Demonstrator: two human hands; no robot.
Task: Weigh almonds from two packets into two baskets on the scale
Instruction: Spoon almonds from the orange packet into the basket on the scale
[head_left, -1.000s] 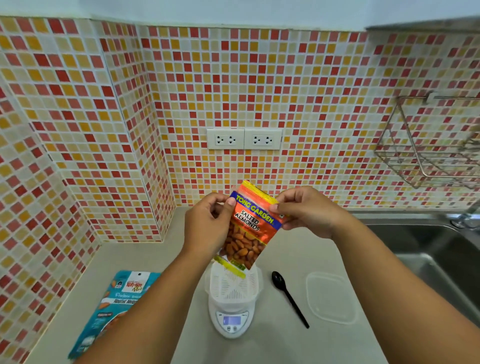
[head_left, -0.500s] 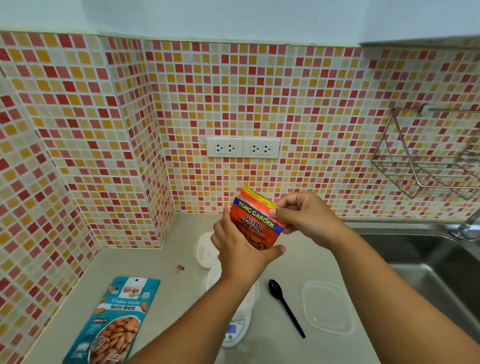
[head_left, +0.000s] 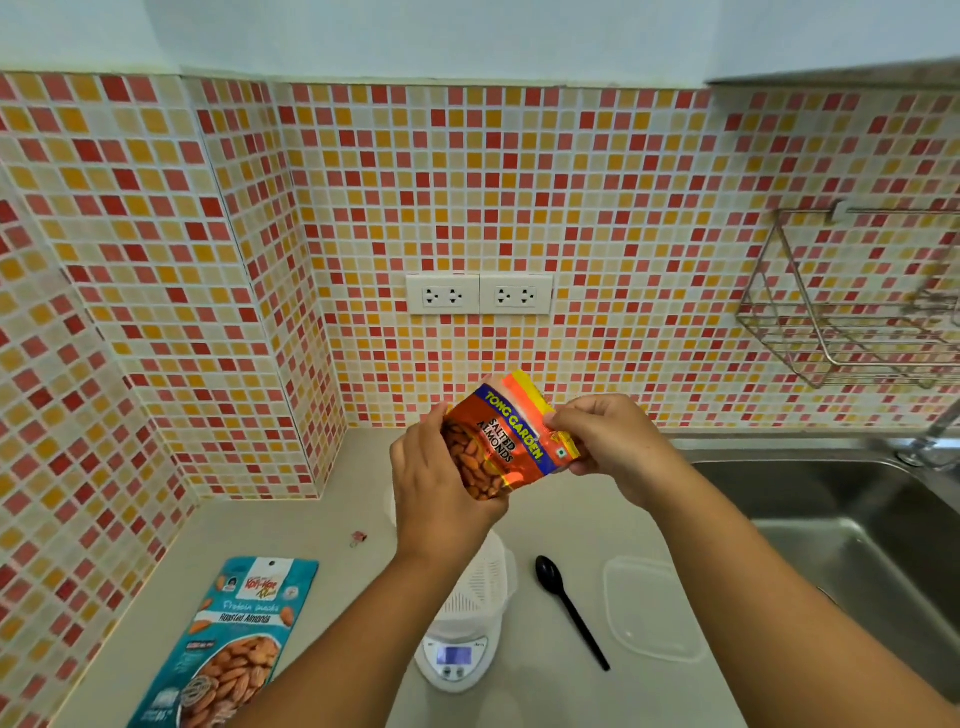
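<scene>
Above the table (head_left: 561, 525), an orange packet (head_left: 506, 441) marked "Salted Almonds" is held tilted in both hands. Its lower body is gripped by the left hand (head_left: 441, 488), and its top edge is pinched by the right hand (head_left: 608, 447). Below it, a white basket (head_left: 480, 587) sits on the scale (head_left: 454, 657). A teal packet (head_left: 234, 644) lies flat at the left, and a black spoon (head_left: 569, 610) is seen right of the scale, beside a clear lid (head_left: 649, 608).
</scene>
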